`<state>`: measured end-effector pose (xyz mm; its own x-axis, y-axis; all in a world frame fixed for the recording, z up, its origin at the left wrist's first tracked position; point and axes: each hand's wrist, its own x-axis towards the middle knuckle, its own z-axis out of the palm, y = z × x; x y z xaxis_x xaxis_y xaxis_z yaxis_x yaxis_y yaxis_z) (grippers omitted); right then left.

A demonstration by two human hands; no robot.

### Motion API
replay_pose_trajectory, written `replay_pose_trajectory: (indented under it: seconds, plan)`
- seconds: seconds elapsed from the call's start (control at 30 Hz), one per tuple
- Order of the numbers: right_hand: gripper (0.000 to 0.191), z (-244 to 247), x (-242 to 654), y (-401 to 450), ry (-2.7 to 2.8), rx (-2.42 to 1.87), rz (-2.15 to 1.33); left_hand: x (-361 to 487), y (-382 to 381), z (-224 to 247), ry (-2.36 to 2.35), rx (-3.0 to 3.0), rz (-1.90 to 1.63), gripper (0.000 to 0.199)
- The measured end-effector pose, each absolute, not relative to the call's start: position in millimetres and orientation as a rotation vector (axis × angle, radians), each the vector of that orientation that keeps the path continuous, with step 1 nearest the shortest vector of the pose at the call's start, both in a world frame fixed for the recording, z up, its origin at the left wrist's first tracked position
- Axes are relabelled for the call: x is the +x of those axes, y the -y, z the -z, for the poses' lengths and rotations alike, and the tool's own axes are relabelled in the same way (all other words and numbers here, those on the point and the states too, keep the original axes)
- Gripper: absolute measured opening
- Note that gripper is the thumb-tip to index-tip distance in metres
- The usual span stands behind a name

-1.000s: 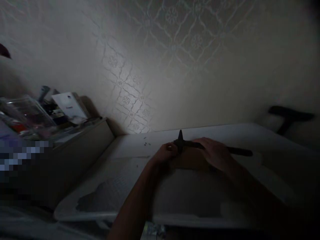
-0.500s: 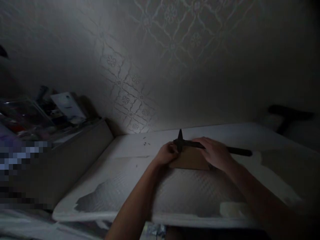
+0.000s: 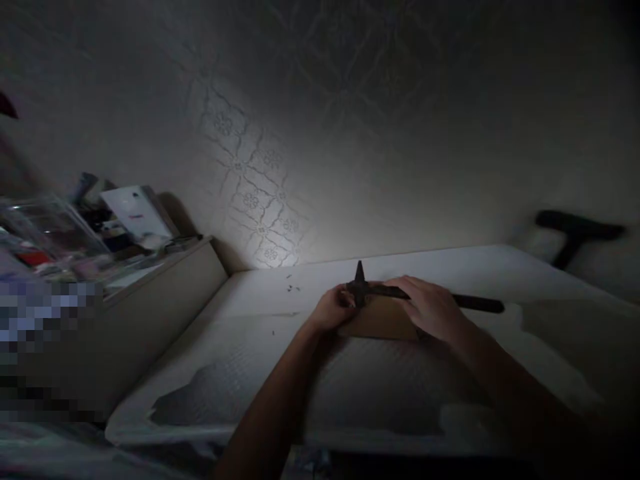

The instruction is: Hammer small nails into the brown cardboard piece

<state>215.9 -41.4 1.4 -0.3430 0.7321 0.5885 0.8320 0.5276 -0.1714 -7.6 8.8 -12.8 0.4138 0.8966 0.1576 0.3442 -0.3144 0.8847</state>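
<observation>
A dark hammer point(image 3: 477, 303) lies level over a brown board point(image 3: 383, 320), its pointed head at the left end and its handle reaching out to the right. My right hand point(image 3: 427, 307) is closed round the handle partway along. Beside the hammer head, my left hand point(image 3: 331, 309) rests at the board's left edge with its fingers curled in. The head partly covers those fingertips, so whatever they pinch is hidden. Several tiny dark pieces, like nails point(image 3: 291, 288), are scattered on the white table top point(image 3: 260, 297) to the left.
Along the left stands a cabinet point(image 3: 165, 300) with a clear plastic box point(image 3: 55, 230) and a white box point(image 3: 135, 210) on top. A patterned wall point(image 3: 350, 167) rises behind the table. At the right is a dark T-shaped object point(image 3: 575, 230).
Light on the wall and table has shifted, leaving the upper wall and foreground darker. Both hands, the hammer and the board stay almost exactly where they were.
</observation>
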Motion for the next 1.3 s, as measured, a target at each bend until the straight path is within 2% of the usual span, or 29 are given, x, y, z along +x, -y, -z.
replay_pose_trajectory:
  seconds: [0.93, 1.3]
  plan:
    - [0.033, -3, 216, 42, 2.132, -1.259, 0.227, -11, -7, 7, -0.926, 1.668, -0.811, 0.031]
    - [0.034, -2, 215, 42, 2.117, -1.223, 0.220, -8, -7, 13, -1.072, 1.879, -0.837, 0.026]
